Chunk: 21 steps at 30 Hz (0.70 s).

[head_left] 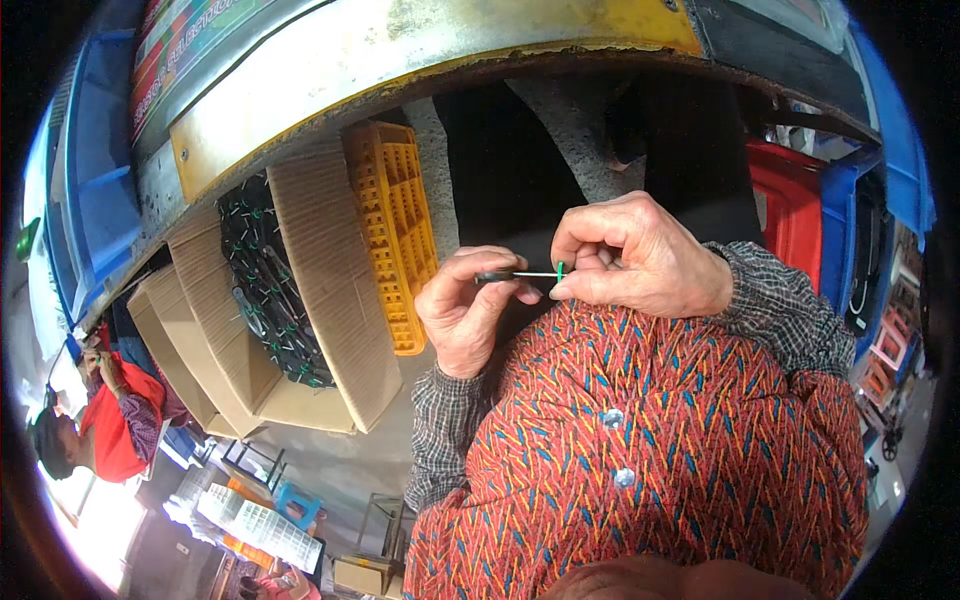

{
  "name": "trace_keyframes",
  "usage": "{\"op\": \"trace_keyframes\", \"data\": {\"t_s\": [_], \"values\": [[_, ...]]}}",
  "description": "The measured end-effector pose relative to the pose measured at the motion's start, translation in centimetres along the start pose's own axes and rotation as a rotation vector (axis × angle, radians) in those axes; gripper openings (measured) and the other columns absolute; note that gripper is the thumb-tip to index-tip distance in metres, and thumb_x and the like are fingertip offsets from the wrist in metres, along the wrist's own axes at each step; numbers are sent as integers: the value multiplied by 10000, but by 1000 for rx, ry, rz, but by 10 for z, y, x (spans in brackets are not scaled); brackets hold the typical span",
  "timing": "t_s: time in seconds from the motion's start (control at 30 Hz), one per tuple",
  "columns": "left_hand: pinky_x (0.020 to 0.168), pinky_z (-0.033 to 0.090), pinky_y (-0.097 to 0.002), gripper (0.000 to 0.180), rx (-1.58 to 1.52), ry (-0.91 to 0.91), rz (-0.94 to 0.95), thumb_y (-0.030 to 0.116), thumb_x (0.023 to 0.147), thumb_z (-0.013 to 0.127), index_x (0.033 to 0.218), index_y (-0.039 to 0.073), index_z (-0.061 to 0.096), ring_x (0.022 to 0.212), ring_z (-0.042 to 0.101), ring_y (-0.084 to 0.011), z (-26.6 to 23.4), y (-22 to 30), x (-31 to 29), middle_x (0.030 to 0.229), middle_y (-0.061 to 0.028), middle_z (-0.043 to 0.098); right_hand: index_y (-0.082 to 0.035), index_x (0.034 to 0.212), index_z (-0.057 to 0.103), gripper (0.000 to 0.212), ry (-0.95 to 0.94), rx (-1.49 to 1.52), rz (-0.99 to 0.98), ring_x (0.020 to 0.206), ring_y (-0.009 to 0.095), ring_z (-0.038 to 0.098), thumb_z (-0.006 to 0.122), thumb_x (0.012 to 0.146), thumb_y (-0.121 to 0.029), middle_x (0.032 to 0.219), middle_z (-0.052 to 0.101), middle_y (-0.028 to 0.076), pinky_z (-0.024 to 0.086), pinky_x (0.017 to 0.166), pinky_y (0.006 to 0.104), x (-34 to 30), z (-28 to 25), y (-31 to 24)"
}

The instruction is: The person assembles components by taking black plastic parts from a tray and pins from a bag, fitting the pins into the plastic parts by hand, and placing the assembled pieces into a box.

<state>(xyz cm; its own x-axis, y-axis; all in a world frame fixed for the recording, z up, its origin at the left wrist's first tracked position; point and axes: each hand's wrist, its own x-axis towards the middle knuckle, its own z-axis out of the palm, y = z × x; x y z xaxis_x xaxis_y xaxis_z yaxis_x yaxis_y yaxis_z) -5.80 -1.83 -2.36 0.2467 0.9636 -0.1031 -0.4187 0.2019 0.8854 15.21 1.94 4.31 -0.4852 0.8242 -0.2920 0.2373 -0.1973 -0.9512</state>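
Left hand point(462, 312) curled, pinching dark handle point(494, 276); right hand point(648, 258) pinching green piece point(561, 270).

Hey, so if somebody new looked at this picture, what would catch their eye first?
Probably the boldly patterned red garment filling the lower middle. Just above it, the left hand holds a dark-handled tool, while the right hand pinches a small green piece at its shaft's far end. To their left, an open cardboard box holds dark items with green bits, beside a yellow crate.
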Motion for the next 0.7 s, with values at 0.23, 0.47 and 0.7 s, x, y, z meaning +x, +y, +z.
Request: {"op": "trace_keyframes", "data": {"t_s": [0.23, 0.47, 0.7], "values": [[688, 555, -308, 152, 676, -97, 320, -15, 867, 611, 1015, -44, 599, 770, 655, -226, -14, -1, 3, 987, -178, 605, 3, 787, 576, 167, -25, -115, -78, 497, 70, 400, 722, 750, -68, 563, 421, -1, 324, 460, 256, 1, -2, 3], [588, 555, -364, 167, -78, 87, -61, 46, 899, 594, 1050, -10, 547, 688, 621, -211, -4, -10, -11, 957, -175, 591, 12, 749, 538, 204, 36, -170, -102, 486, 210, 462, 706, 722, -100, 562, 455, 89, 363, 472, 352, 3, -2, 1], [570, 553, -370, 219, -431, 81, -133, 126, 883, 639, 1026, -10, 543, 624, 601, -217, 2, -11, -7, 823, -164, 575, 0, 802, 586, 184, 49, -171, -214, 516, 97, 430, 737, 729, -75, 599, 437, 13, 338, 448, 264, 2, 7, 6]]}}
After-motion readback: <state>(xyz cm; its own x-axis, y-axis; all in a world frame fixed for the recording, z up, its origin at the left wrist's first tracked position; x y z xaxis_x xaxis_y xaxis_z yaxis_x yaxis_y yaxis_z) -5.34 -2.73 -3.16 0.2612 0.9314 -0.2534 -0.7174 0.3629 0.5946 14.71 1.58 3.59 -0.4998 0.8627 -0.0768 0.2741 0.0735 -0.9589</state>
